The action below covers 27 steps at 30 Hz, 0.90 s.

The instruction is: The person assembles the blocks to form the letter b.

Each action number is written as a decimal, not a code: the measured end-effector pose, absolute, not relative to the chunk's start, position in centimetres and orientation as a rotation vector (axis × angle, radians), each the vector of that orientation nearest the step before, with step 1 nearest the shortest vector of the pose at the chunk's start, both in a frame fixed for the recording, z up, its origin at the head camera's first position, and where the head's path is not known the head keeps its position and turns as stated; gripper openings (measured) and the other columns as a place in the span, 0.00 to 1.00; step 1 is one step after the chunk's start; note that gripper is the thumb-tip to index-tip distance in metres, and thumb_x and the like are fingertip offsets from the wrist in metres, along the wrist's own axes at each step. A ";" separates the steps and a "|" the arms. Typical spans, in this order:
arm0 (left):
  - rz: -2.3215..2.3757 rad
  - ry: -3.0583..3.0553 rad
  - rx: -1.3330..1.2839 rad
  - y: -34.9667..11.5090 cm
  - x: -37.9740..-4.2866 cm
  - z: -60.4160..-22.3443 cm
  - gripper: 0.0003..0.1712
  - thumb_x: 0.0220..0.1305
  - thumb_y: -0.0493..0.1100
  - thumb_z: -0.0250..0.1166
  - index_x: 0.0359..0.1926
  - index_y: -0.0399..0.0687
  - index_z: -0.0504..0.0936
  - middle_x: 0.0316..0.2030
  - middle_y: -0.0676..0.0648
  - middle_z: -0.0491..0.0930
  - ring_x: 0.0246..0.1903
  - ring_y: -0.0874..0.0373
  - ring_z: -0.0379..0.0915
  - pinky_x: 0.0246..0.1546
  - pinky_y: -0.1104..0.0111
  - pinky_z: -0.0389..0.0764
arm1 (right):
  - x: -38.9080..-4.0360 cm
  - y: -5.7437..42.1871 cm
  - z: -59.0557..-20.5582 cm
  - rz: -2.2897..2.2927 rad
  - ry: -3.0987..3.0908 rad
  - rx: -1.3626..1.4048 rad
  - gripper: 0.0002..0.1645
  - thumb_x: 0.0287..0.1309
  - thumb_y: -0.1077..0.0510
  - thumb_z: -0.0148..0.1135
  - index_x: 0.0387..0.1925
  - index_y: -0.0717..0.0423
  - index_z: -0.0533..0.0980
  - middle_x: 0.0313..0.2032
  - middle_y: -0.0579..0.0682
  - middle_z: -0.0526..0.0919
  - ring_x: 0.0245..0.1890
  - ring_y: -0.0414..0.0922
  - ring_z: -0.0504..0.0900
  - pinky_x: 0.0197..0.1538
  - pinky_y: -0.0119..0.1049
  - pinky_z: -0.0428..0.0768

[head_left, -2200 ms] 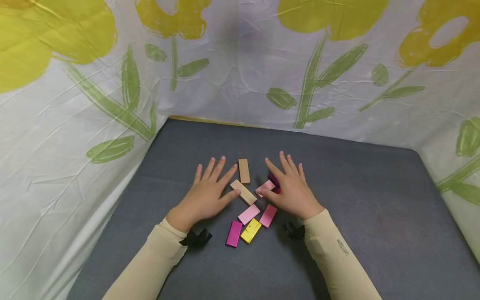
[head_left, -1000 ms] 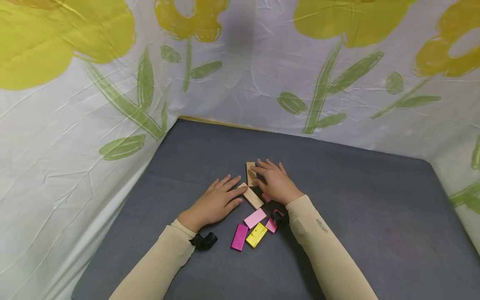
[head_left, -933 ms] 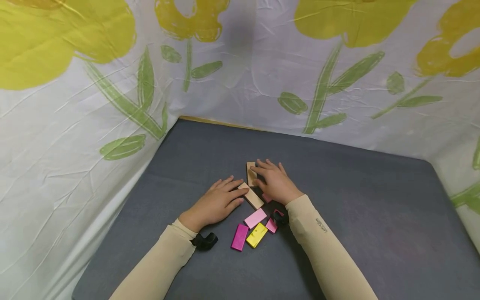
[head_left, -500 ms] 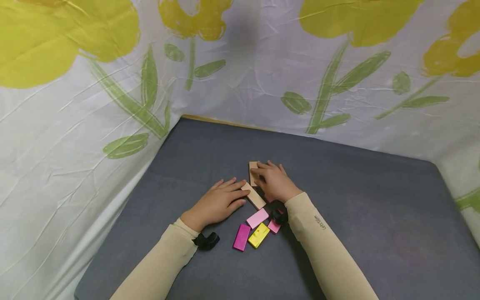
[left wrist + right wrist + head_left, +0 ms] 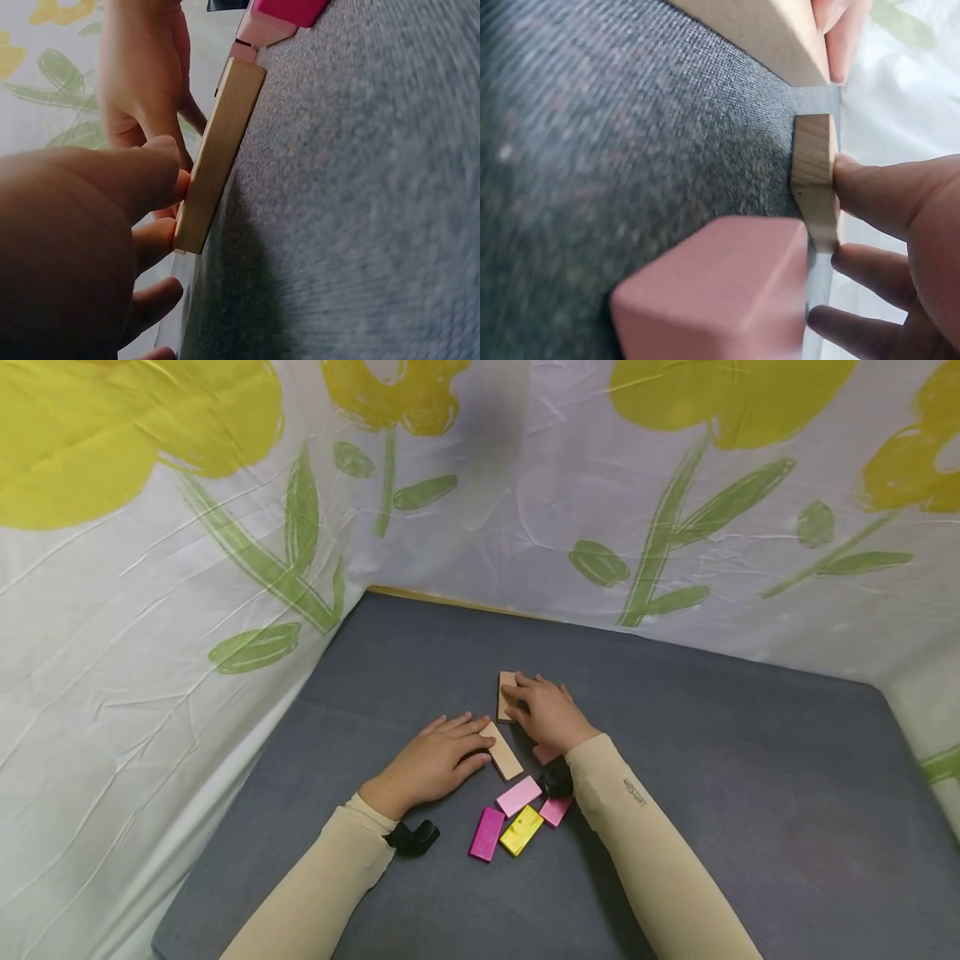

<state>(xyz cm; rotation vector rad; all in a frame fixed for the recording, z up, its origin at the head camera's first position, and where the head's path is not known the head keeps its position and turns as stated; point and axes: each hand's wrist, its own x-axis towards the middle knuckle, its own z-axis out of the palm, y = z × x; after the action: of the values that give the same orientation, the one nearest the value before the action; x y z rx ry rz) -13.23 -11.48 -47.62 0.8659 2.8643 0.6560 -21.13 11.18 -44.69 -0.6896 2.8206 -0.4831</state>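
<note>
My left hand (image 5: 431,764) lies palm down with its fingers fairly straight, fingertips touching the upper end of a slanted plain wooden block (image 5: 504,756). My right hand (image 5: 553,717) is over a second plain wooden block (image 5: 506,682), farther off; its thumb and a forefinger touch that block from above. In the right wrist view the thumb meets the top edge of this far wooden block (image 5: 814,154). A pink block (image 5: 543,754) sits partly hidden beneath the right hand. The left wrist view shows fingertips against the near wooden block (image 5: 220,154).
Nearer the person lie a light pink block (image 5: 519,796), a magenta block (image 5: 487,835), a yellow block (image 5: 522,831) and a darker pink block (image 5: 555,812). All rest on a grey cloth-covered table (image 5: 750,793). A flower-print white curtain (image 5: 510,518) stands behind it.
The right hand has come in from the right onto the far wooden block, which has shifted slightly away. The near wooden block has turned and slid a little left under the left fingertips.
</note>
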 end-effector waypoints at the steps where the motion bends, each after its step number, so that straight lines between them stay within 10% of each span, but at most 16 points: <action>1: 0.660 2.869 0.868 -11.5 -13.3 -47.6 0.24 0.80 0.57 0.57 0.68 0.56 0.82 0.76 0.50 0.69 0.78 0.45 0.60 0.76 0.43 0.58 | -21.2 11.1 -44.7 -0.488 2.822 -0.694 0.30 0.76 0.50 0.63 0.74 0.51 0.73 0.77 0.60 0.65 0.76 0.67 0.64 0.74 0.68 0.62; 27: 0.598 2.946 0.869 -11.0 -13.0 -47.7 0.36 0.58 0.69 0.76 0.60 0.54 0.86 0.74 0.47 0.72 0.74 0.45 0.67 0.75 0.44 0.62 | -22.2 9.5 -44.7 -0.465 2.871 -0.707 0.30 0.76 0.48 0.62 0.74 0.51 0.74 0.76 0.62 0.67 0.72 0.65 0.70 0.68 0.69 0.69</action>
<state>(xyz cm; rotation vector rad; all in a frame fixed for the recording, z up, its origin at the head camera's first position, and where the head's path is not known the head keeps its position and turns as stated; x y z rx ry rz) -12.98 -10.98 -47.66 0.8693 2.9459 0.5983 -22.23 9.48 -44.66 -0.7073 2.8714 -0.4653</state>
